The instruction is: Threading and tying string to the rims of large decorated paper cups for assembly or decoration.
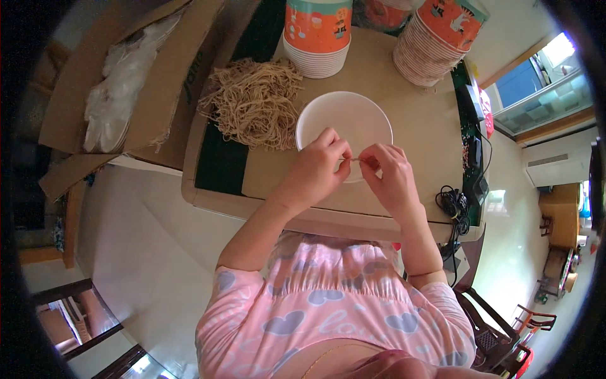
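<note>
Your left hand point(320, 165) and right hand point(389, 174) pinch a barely visible tan strand point(354, 159) over a round white bowl point(344, 114). Tangled tan string point(255, 104) lies left; behind, an orange-and-white cup stack point(317, 38) is cut off.

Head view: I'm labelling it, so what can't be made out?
All in head view:
Thin tan strand: ends, hidden by the left hand and right hand.
Round white bowl: part of near side, behind both hands.
Left stack of orange-patterned paper bowls: top, cut by upper edge.
</note>
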### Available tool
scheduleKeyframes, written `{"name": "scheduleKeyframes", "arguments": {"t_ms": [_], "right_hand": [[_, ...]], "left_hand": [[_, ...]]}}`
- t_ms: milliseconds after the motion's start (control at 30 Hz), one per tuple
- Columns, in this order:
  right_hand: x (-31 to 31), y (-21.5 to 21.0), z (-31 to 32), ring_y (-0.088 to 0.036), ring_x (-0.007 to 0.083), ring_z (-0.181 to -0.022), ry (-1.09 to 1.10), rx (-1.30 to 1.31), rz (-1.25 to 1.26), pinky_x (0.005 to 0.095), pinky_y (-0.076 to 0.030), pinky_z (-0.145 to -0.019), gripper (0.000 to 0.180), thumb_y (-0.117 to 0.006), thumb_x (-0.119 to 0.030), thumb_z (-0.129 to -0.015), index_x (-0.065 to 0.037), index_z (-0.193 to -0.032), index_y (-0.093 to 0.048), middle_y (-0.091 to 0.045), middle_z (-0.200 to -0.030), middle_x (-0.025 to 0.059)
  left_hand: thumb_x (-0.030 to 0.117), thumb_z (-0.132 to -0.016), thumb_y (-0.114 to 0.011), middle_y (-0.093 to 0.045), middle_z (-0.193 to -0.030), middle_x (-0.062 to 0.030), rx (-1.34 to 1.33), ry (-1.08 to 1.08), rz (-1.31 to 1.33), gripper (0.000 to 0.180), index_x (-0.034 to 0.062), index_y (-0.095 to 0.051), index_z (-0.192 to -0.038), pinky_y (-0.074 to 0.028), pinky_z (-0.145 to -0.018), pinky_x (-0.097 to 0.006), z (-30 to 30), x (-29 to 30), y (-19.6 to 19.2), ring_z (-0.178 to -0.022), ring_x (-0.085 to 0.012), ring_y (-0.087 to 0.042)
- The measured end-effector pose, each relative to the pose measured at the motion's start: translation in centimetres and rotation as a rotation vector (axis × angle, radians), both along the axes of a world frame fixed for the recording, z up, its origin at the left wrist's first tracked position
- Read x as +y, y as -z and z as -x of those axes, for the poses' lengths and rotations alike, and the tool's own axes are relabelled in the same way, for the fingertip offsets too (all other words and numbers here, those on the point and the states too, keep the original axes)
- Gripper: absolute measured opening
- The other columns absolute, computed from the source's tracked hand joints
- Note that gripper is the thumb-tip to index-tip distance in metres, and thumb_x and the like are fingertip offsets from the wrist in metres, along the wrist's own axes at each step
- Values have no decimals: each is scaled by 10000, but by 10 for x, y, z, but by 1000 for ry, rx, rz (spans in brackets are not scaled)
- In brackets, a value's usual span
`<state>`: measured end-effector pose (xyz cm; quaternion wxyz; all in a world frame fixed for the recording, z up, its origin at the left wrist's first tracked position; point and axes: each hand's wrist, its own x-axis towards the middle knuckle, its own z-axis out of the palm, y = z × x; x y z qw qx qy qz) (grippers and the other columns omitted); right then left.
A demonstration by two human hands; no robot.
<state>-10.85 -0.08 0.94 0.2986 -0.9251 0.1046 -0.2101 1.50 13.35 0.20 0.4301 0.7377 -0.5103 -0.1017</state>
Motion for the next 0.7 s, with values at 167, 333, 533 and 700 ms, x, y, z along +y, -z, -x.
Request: {"name": "scheduleKeyframes", "arguments": {"t_ms": [167, 333, 533, 700], "right_hand": [[1, 0, 0, -615, 303, -802, 18, 35, 6, 399, -439, -865, 78, -628, -51, -795, -43, -847, -571, -623, -778, 112], [1, 0, -2, -613, 296, -787, 9, 39, -5, 398, -437, -851, 87, -634, -66, -796, -48, -840, -561, -623, -772, 102], [1, 1, -5, -608, 288, -768, 11, 47, -12, 394, -438, -834, 103, -642, -78, -795, -51, -831, -549, -611, -743, 92], [1, 3, -7, -605, 286, -760, 8, 29, 13, 392, -438, -834, 96, -638, -82, -797, -50, -821, -551, -602, -723, 87]], "left_hand": [[41, -781, -659, -546, -930, -117, -54, -44, -69, 138, 36, -579, -893, -517, -729, -395, 2, -1, -2, -865, -309, -621], [33, -787, -650, -541, -921, -124, -39, -36, -19, 130, 29, -573, -892, -511, -735, -396, 1, -2, 3, -870, -318, -611], [25, -793, -643, -540, -921, -131, -28, -60, 8, 118, 22, -570, -885, -504, -723, -400, -1, -2, 6, -859, -329, -604], [26, -794, -645, -539, -917, -137, -10, -66, 5, 117, 22, -569, -883, -498, -712, -404, -1, -1, 5, -849, -334, -600]]}}
